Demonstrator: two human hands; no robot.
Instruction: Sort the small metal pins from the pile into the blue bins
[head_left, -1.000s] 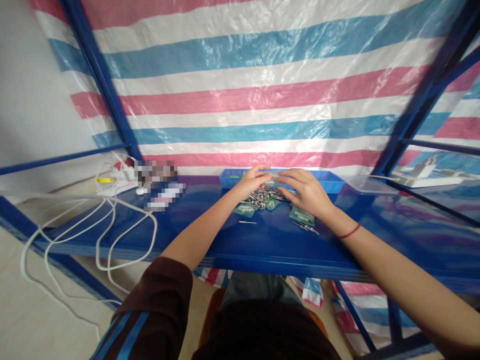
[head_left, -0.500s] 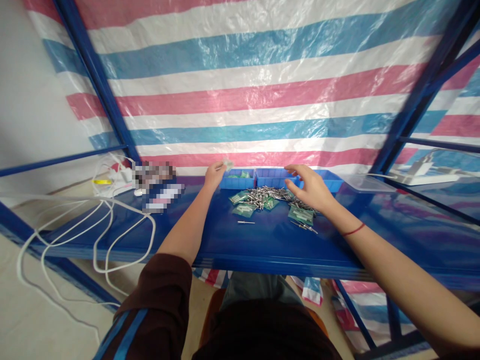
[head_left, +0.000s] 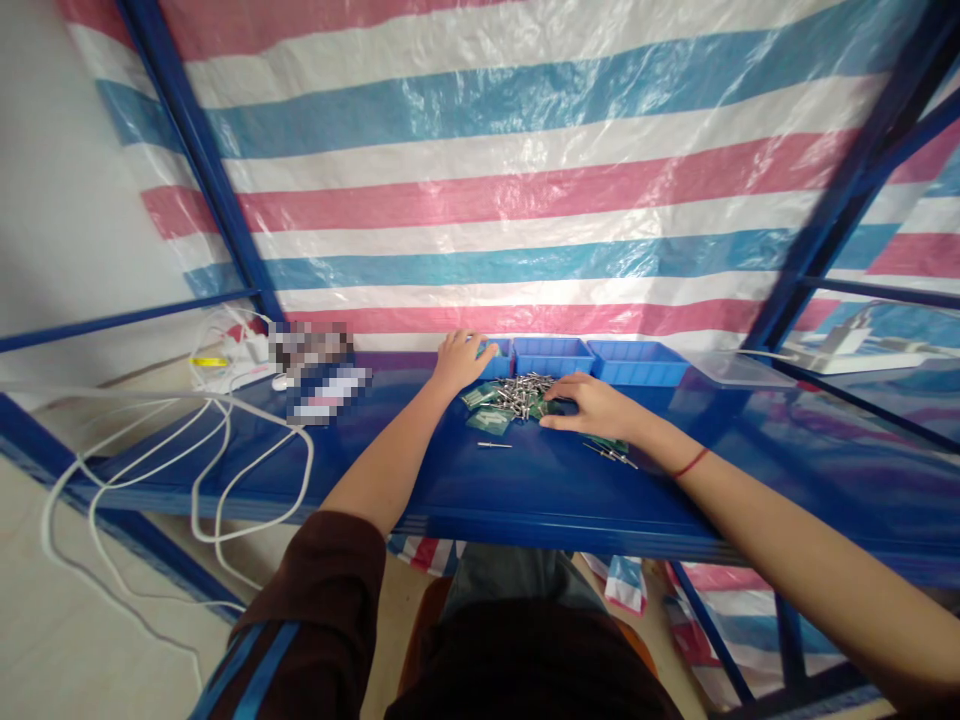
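My left hand (head_left: 463, 362) is over the left blue bin (head_left: 501, 366), its fingers spread and covering much of the bin; no packet shows in it. My right hand (head_left: 592, 408) reaches to the right side of a pile of silver pop rivets (head_left: 521, 395), thumb and fingers apart around a green-backed packet (head_left: 541, 408), which it partly hides. More small clear-and-green packets (head_left: 491, 420) lie at the pile's front left. One loose rivet (head_left: 495, 445) lies in front of the pile, and several others (head_left: 611, 454) lie below my right wrist.
A middle blue bin (head_left: 553, 345) and a right blue bin (head_left: 637, 378) line the back of the blue table (head_left: 465, 490). At right lies a clear plastic lid (head_left: 739, 370). White cables (head_left: 304, 460) loop over the left side, near a power strip (head_left: 236, 372).
My left hand has let go of the small clear packet and moved right and down over the left bin. My right hand has come down and left to the pile.
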